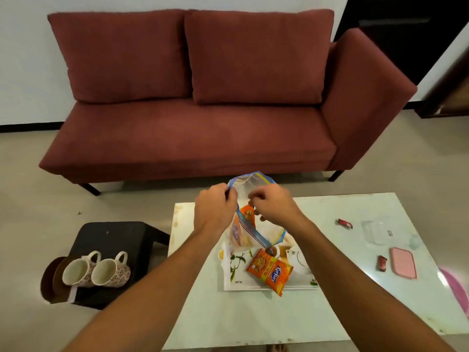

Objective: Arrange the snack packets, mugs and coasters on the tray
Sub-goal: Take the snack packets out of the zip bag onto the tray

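Note:
A clear zip bag (250, 184) with a blue rim is held up over the white floral tray (269, 285) on the pale table. My left hand (214, 209) pinches the bag's left rim. My right hand (275, 205) grips its right side near the opening. An orange snack packet (248, 214) shows inside the bag. Another orange snack packet (270, 271) lies on the tray. Two floral mugs (97, 270) lie on their sides on a black stool (114, 237) at the left, next to brown coasters (50, 278).
A maroon sofa (203, 110) stands behind the table. On the table's right part lie two small red wrappers (345, 223), a clear plastic sheet (378, 231) and a pink flat case (403, 266). A pink object (456, 290) sticks in at the right edge.

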